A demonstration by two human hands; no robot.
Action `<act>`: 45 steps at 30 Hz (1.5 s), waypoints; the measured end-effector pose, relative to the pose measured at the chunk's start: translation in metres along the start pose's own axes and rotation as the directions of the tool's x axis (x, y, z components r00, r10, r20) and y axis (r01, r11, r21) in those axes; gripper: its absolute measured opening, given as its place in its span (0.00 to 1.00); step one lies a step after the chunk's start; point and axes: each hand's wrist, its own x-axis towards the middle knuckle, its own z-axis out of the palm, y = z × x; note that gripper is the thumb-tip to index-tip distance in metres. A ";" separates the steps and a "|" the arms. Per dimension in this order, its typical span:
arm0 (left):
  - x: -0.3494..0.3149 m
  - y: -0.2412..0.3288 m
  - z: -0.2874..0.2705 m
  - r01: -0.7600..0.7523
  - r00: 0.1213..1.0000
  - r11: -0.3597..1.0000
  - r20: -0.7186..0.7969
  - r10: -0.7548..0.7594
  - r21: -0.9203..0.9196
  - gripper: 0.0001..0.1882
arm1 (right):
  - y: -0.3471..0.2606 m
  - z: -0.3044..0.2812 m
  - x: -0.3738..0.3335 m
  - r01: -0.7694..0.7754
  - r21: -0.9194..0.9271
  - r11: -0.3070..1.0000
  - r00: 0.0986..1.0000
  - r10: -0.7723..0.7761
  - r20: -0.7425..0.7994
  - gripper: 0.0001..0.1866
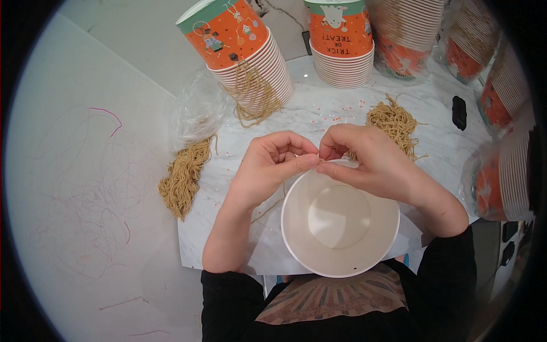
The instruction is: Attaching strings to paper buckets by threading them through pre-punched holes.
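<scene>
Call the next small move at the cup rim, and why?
Probably draw the string through at the rim. Both hands, left hand and right hand, pinch together at the far rim of the open white cup, with a thin tan string trailing below the left hand.

An open cup (340, 219) stands on the worktop (319, 111) nearest the person, both hands (319, 159) meeting over its far rim. String bundles lie left (182, 176) and right (396, 125) of it; cup stacks (250, 51) stand behind
</scene>
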 end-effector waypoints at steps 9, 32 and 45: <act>-0.006 0.014 -0.006 0.003 0.999 0.993 -0.036 0.001 0.116 0.12 | -0.001 -0.001 0.001 -0.063 0.029 0.998 0.998 0.063 -0.005 0.09; -0.007 0.010 -0.006 0.047 0.999 0.984 -0.001 -0.048 0.173 0.03 | -0.002 0.002 0.002 0.133 -0.058 0.989 0.991 -0.134 -0.015 0.06; -0.010 0.009 -0.007 0.026 0.999 0.984 0.020 -0.030 0.177 0.04 | -0.005 -0.002 0.000 0.150 -0.095 0.984 0.988 -0.152 -0.012 0.05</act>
